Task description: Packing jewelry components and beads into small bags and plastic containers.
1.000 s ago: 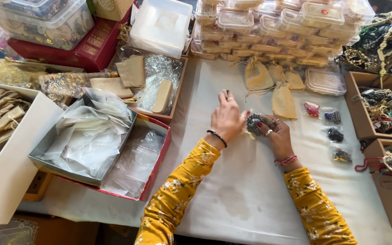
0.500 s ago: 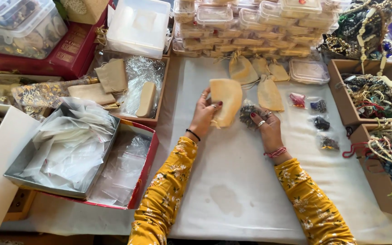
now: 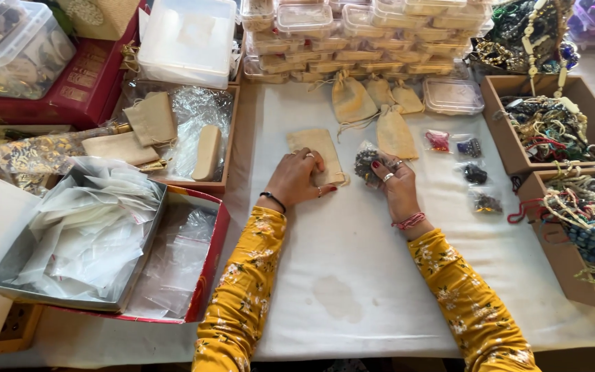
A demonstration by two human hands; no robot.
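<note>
My desk [image 3: 352, 275] is spread with a white cloth, stained near the bottom centre of the frame. A second ago my left hand [image 3: 296, 180] was lifting the flat tan fabric pouch [image 3: 318, 153]; now the pouch lies flat on the cloth at centre frame with my palm pressing it, fingers spread. My right hand [image 3: 395, 184] pinches a small crinkly clear bag of dark beads [image 3: 366, 162], fingers closed around it, just right of the pouch. Three more drawstring pouches [image 3: 380, 110] lie above, beside stacked clear plastic boxes [image 3: 352, 34] along the top.
</note>
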